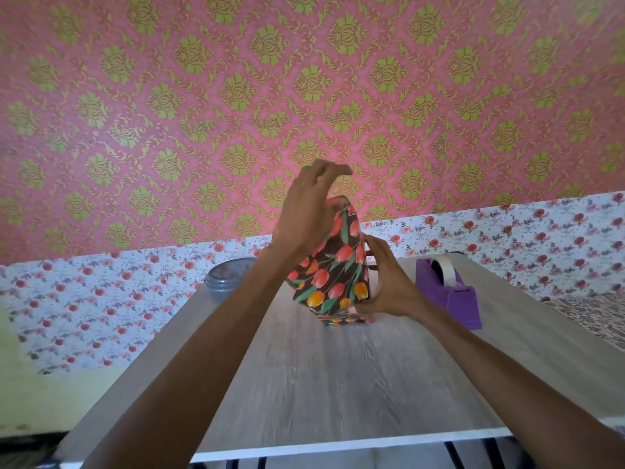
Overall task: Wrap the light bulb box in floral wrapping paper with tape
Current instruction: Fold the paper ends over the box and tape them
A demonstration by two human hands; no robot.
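Observation:
The box stands upright near the middle of the table, covered in dark wrapping paper with red and orange tulips [333, 269]. My left hand [309, 211] is at its top end, the thumb pressing the paper there while the fingers arch loosely above. My right hand [389, 282] holds the lower right side, fingers curled round the edge. A folded flap of the paper [348, 320] lies flat on the table at the box's foot. The box itself is hidden under the paper.
A purple tape dispenser [449, 292] with a roll of tape stands right of the box. A round grey lidded container [226, 277] sits at the back left. The wood-grain table [321, 384] ends in a white front edge near me.

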